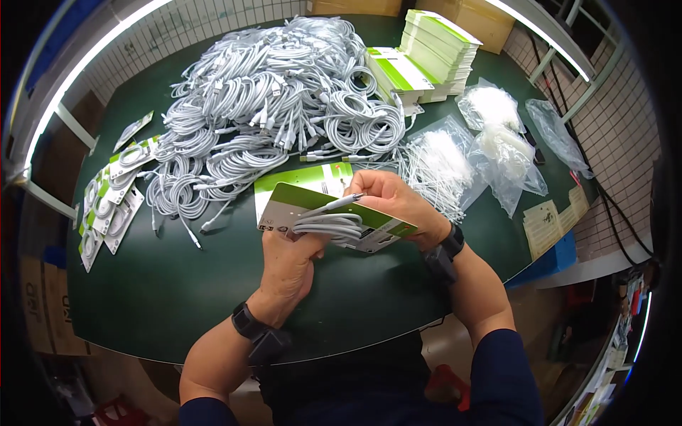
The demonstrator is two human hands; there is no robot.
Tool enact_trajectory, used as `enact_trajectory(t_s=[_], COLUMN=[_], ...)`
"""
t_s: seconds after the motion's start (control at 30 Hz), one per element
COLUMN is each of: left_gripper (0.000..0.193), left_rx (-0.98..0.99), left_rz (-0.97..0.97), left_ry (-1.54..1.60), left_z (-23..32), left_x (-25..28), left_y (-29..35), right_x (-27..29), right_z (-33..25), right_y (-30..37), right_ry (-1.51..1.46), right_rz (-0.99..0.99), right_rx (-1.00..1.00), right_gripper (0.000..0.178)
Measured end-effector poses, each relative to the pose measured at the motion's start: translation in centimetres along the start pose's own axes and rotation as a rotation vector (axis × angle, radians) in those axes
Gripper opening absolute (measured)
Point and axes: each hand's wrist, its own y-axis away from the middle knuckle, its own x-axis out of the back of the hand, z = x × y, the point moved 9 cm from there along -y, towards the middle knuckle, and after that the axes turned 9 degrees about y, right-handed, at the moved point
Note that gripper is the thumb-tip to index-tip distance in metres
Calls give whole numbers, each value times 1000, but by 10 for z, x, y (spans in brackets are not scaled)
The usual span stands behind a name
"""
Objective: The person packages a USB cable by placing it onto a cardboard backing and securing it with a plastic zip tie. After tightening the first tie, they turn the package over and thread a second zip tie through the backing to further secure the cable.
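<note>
A green and white backing card [383, 226] is tilted up between my two hands above the table. Against its face lies a coiled white cable [334, 227], one connector end reaching up toward my right fingers. My left hand [288, 259] is closed on the card's lower left edge, thumb by the coil. With fingers bent, my right hand [398, 202] grips the card's upper right part close to the connector. Whether a tie is also in those fingers is hidden. Behind, another green and white card [312, 177] lies on the table.
A large heap of coiled white cables [263, 85] covers the back of the dark green table [213, 305]. Cards with cables [110, 192] lie at the left. Stacked cards [440, 53] stand at back right, near loose white cable ties [437, 167] and plastic bags [501, 142].
</note>
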Motion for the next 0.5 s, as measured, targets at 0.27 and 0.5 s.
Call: enact_trajectory(t_s=[0.27,0.5], left_gripper=[34,43], left_rx=[9,-267], left_rz=[112,167], left_ry=[125,-94], left_z=[2,48], left_x=[3,3], left_y=[-3,-9], right_x=[18,31], right_z=[-38,-50], right_y=[11,18], right_ry=[-117,475], right_rz=[161,410], right_rx=[172,238], right_gripper=[16,17])
